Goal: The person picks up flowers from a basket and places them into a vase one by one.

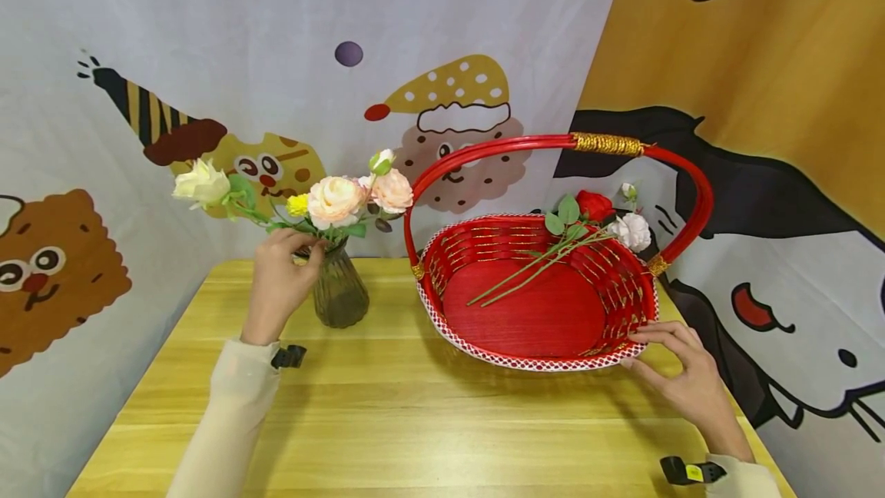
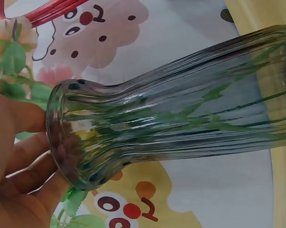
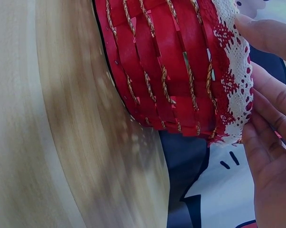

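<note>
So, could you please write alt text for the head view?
A person's left fingers are at the mouth of a vase of flowers, while the right fingers hold the near right rim of a red basket. Both stand on a wooden table; a red flower and a white flower lie in the basket.

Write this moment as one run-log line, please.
left grip: at vase mouth, hold unclear | right grip: holds basket rim | red flower, white flower: stems inside basket | peach flowers: in vase
</note>
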`<action>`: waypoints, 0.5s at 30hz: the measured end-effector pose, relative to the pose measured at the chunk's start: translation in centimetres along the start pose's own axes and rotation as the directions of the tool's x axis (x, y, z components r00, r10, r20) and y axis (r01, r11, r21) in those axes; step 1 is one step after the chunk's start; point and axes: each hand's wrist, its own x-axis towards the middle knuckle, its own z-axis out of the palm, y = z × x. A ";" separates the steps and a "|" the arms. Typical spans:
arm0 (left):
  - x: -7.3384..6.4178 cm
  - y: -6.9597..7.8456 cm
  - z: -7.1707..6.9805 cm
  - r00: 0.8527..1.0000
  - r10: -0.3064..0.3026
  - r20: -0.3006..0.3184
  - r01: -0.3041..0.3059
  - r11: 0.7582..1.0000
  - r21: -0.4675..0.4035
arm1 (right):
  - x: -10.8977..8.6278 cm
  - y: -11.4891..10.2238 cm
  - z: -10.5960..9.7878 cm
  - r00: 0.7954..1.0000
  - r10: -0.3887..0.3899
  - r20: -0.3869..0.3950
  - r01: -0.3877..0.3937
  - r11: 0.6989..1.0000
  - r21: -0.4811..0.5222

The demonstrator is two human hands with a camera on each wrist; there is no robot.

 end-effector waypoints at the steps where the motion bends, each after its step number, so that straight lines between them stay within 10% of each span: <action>1: -0.1 0.0 0.0 1.000 0.001 -0.018 -0.001 1.000 -0.003 | 0.0 0.0 0.0 1.000 -0.003 -0.001 0.003 1.000 0.001; 15: -1.5 -0.3 -0.3 0.985 -0.003 -0.174 -0.030 0.982 -0.188 | 0.0 0.0 0.0 1.000 0.000 0.001 0.000 1.000 -0.001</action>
